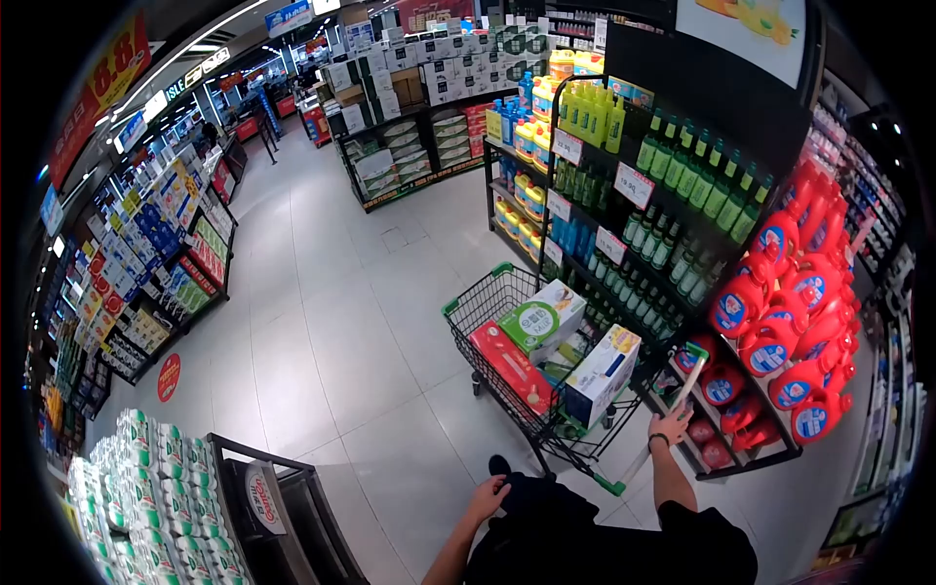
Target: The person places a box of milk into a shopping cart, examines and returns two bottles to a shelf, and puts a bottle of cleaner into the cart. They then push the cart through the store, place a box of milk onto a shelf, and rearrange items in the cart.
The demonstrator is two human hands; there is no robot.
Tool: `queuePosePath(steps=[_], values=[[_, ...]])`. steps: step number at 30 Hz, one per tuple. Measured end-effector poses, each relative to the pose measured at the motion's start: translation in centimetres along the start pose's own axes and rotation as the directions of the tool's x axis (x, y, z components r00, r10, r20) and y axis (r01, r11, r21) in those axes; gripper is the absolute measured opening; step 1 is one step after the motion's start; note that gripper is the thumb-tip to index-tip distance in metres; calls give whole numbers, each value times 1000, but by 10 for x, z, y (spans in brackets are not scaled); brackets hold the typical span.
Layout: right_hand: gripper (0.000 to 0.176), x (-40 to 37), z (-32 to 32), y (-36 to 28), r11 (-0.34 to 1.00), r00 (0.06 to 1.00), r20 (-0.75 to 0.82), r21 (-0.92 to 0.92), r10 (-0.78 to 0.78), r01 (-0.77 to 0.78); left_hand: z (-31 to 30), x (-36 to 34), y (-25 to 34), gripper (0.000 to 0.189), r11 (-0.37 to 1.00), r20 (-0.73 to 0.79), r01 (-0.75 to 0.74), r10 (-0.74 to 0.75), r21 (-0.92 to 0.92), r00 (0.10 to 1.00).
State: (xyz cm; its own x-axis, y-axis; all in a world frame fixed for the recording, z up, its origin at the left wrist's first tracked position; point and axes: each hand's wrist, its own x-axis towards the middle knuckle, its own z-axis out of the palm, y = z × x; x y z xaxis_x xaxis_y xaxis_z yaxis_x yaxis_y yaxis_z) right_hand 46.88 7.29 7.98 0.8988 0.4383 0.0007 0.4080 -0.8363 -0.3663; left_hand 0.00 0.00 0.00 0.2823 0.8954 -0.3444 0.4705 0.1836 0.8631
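The right hand [671, 426] is clenched around the handle of the shopping cart [483, 302], whose basket of boxes [541, 320] stands just ahead and to its left, while the left hand [487, 497] hangs released and empty beside the hip.

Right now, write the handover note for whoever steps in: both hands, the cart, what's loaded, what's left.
Right hand: closed on the cart handle, next to the shelf of red jugs.
Left hand: holds nothing, down by the hip.
Cart: stands in the aisle alongside the bottle shelves.
Done: a green-and-white box, a red box and a blue-and-white box lie in the cart.
Left: the far end of the cart has room.
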Motion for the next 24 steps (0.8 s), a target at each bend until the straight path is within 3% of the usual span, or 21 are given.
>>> queuePosePath(steps=[1,2,3,8,15,18,19,21,23,24], values=[[99,-1,-5,2,984,998,44,169,54,-61,-7,2,0,52,1000,-30,-8,7,-28,1000],[99,11,12,20,972,998,-50,228,-41,51,-15,4,-1,50,998,-62,-15,11,-55,998],[100,-7,30,29,996,997,82,87,-5,-2,-40,-14,-20,50,995,-16,84,-85,-46,996],[100,40,55,9,992,994,-44,78,-97,100,-109,90,-35,46,993,-45,63,-58,96,997],[89,51,60,-18,997,992,-104,-20,77,-79,-212,196,-30,46,979,18,95,-100,182,995],[89,54,59,-28,1000,989,-145,-9,19,-21,-248,253,-22,45,973,-27,86,-82,214,996],[88,58,56,-37,995,993,-70,-4,99,-99,-255,272,-14,44,974,-40,89,-82,207,996],[84,65,58,-46,992,991,-72,-60,110,-114,-264,311,1,44,985,-22,44,-41,166,999],[80,63,64,-50,1000,980,-198,-19,18,-23,-268,350,16,43,986,48,4,-12,168,999],[74,58,66,-53,995,965,-261,-103,-24,-4,-269,370,25,43,980,61,-50,38,195,997]])
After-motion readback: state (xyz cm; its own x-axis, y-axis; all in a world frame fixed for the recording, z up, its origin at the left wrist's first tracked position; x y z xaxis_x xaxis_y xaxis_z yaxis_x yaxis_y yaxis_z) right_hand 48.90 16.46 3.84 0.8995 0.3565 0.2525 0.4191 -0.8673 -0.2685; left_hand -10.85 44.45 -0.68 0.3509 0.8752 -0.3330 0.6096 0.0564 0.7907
